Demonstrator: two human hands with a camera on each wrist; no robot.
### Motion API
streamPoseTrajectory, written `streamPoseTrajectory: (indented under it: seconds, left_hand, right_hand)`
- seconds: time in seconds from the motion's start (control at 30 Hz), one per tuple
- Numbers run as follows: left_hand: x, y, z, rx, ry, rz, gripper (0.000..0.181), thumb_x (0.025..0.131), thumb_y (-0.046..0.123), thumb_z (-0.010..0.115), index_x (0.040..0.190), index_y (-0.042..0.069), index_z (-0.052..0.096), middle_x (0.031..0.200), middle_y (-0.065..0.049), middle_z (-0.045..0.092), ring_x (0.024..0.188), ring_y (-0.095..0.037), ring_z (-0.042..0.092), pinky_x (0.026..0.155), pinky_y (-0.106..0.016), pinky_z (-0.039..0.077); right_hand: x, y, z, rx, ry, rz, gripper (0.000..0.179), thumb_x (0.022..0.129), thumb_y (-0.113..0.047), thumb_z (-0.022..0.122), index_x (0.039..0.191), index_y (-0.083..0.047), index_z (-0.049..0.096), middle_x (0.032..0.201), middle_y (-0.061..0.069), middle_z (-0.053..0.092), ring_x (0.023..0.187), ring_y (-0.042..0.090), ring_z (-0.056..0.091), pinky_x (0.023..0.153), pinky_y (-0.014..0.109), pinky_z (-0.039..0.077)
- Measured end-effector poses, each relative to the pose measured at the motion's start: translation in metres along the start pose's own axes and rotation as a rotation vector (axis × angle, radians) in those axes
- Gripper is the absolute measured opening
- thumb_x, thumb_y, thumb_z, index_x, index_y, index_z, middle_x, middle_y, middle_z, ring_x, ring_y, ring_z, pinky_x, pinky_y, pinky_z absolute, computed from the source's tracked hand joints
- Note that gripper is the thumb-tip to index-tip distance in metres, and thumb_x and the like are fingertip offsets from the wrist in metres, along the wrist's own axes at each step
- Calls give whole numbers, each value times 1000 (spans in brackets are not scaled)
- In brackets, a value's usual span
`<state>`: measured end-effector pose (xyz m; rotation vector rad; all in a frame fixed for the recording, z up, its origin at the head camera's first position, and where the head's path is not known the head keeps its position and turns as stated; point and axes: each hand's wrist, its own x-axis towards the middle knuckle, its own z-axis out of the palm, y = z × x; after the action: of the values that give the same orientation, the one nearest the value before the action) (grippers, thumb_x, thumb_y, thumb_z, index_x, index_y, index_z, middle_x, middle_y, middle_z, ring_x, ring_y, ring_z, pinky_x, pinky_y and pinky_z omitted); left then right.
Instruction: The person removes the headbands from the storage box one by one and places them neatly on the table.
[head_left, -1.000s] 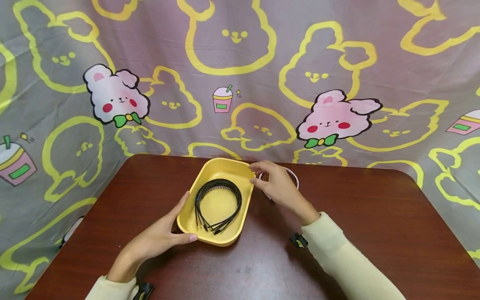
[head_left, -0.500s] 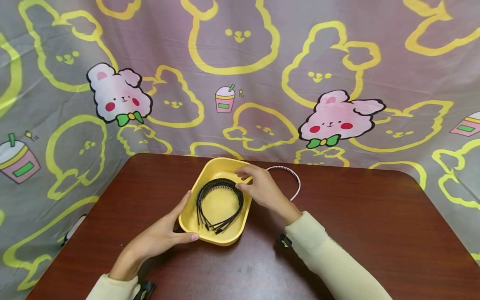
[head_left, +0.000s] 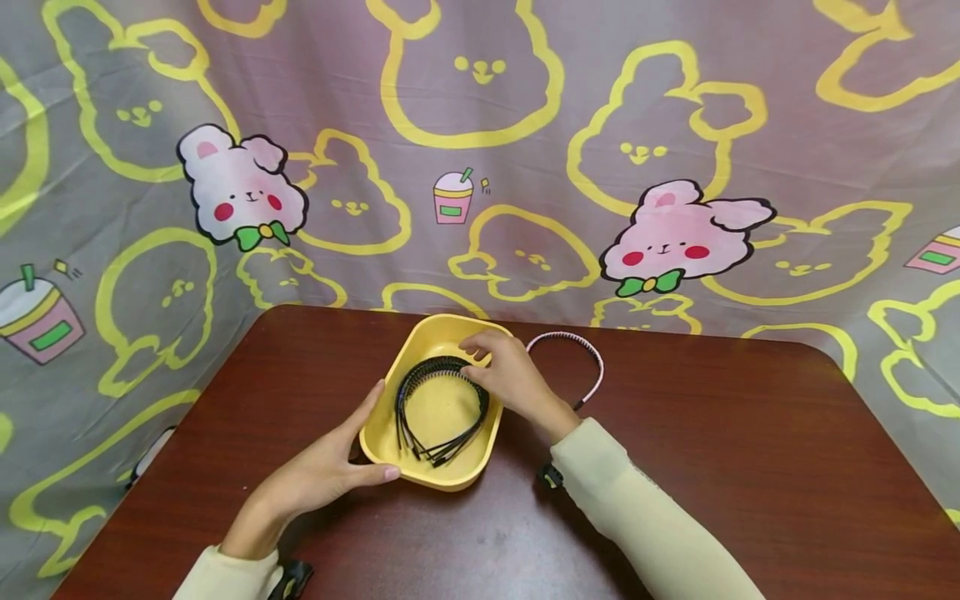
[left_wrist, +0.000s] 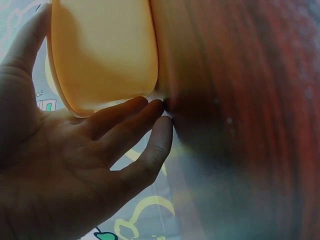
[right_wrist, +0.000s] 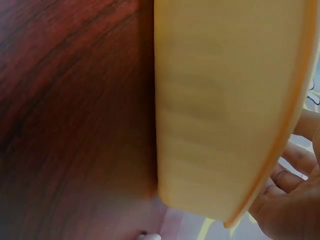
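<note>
A yellow plastic basin (head_left: 438, 421) lies on the table with several dark toothed headbands (head_left: 442, 365) nested together inside, their ends crossing toward the near side. My left hand (head_left: 315, 471) holds the basin's near left corner, its thumb at the front rim and its other fingers along the outer side. Over the right rim reaches my right hand (head_left: 513, 375), index finger and thumb apart, the thumb tip right at the headbands' upper right. In the right wrist view this hand (right_wrist: 295, 205) shows beyond the basin's outer wall (right_wrist: 225, 105). Behind it, a pale pink and black headband (head_left: 600, 367) lies on the table.
The dark red-brown wooden table (head_left: 712, 433) extends to both sides of the basin. A patterned curtain (head_left: 517, 167) with rabbit drawings hangs right behind its back edge. Past the table's left edge a white and black object (head_left: 152, 454) is partly hidden.
My right hand has moved left, from beside the pale headband over the basin's right rim to the nested headbands, uncovering the pale one. The left hand keeps its hold on the basin.
</note>
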<state>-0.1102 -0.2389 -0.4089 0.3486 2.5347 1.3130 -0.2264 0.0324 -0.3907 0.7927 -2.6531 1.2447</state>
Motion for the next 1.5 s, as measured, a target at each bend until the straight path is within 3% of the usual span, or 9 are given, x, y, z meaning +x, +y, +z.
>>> streamPoseTrajectory:
  seconds: [0.37, 0.87, 1.5]
  left_hand:
    - [0, 0, 1, 6, 0, -13, 117, 88, 42, 85, 171, 25, 4, 176, -14, 13, 158, -41, 17, 124, -66, 17]
    - [-1, 2, 0, 14, -1, -24, 116, 88, 44, 84, 170, 29, 4, 176, -14, 13, 159, -43, 18, 124, -67, 18]
    - [-1, 5, -1, -2, -7, -4, 117, 88, 42, 84, 171, 23, 3, 177, -13, 12, 159, -41, 17, 123, -66, 17]
  right_hand:
    - [5, 5, 10, -26, 15, 6, 28, 85, -1, 82, 112, 2, 77, 105, 18, 76, 93, 36, 71, 78, 37, 57]
    - [8, 4, 15, -109, -6, 18, 24, 87, -2, 80, 111, -2, 77, 104, 13, 74, 94, 28, 69, 82, 38, 57]
    - [8, 3, 23, -249, 27, 52, 23, 87, -5, 81, 109, -10, 80, 107, 9, 75, 97, 26, 71, 80, 43, 58]
